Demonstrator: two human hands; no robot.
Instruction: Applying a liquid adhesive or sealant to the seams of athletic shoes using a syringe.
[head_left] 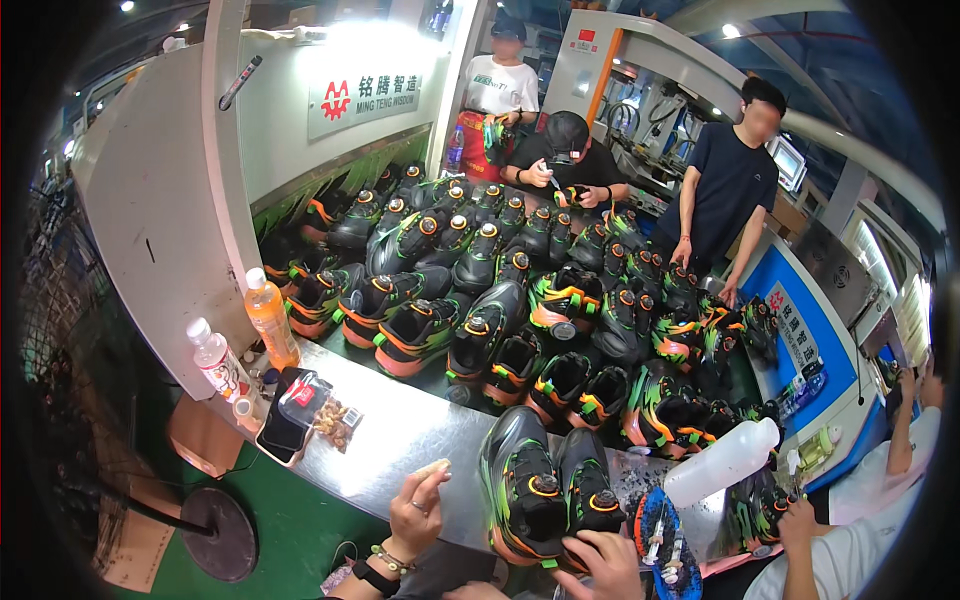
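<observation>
- Head view: I see the pair of black shoes (550,490) at the near edge of the steel surface (400,440), long axes running away from me.
- My right hand (600,565) rests fingers curled on the shoes' near end.
- My left hand (418,512) hovers apart to their left, pinching a small pale piece (432,467).

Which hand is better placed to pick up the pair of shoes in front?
Right, probably. The right hand already rests on the near edge of the black shoes. The left hand is off to the side, pinching a small pale piece.
</observation>
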